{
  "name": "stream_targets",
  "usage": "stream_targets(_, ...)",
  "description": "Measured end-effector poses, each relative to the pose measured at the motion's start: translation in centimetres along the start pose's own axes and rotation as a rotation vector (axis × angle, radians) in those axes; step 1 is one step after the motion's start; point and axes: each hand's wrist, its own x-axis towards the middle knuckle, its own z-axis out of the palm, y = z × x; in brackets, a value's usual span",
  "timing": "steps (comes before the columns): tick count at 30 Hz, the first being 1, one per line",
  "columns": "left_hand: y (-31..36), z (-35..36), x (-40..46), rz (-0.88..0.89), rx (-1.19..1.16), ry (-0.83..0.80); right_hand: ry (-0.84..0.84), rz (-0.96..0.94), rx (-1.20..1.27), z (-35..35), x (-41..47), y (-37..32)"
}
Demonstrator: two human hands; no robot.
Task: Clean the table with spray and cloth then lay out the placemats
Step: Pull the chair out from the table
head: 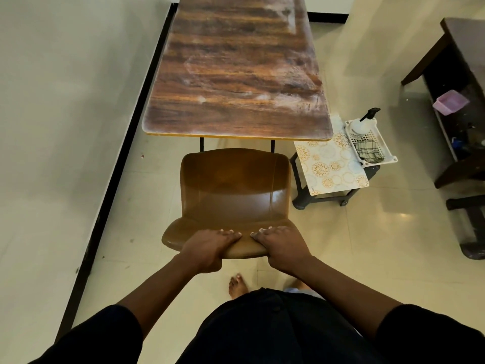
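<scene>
surface [236, 69] left edge by wall, dusty | chair [233, 185] at its near edge | both hands, left hand [208, 248] and right hand [282, 245], clamped on chair back | spray [360, 124], cloth [367, 151] in basket [385, 153] beside placemats [330, 166] on stool, right of the surface
</scene>
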Motion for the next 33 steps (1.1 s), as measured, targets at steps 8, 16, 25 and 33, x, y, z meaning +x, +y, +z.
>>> stream_targets(8, -0.3, -0.1, 0.1, -0.026, -0.03, 0.009, 0.036, 0.049, -0.042, -0.1, -0.3, -0.9)
stream_targets(16, -0.8, 0.0, 0.0, -0.041, -0.027, 0.04, 0.095, 0.056, -0.034, -0.7, -0.3, -1.3)
stream_targets(25, -1.1, 0.4, 0.5, -0.059, -0.061, 0.017, 0.062, 0.017, 0.086, -1.3, -0.3, -0.1)
stream_targets(33, -1.4, -0.6, 1.0, -0.119, -0.275, -0.157, 0.068, 0.246, 0.27, -0.6, -3.6, 3.4)
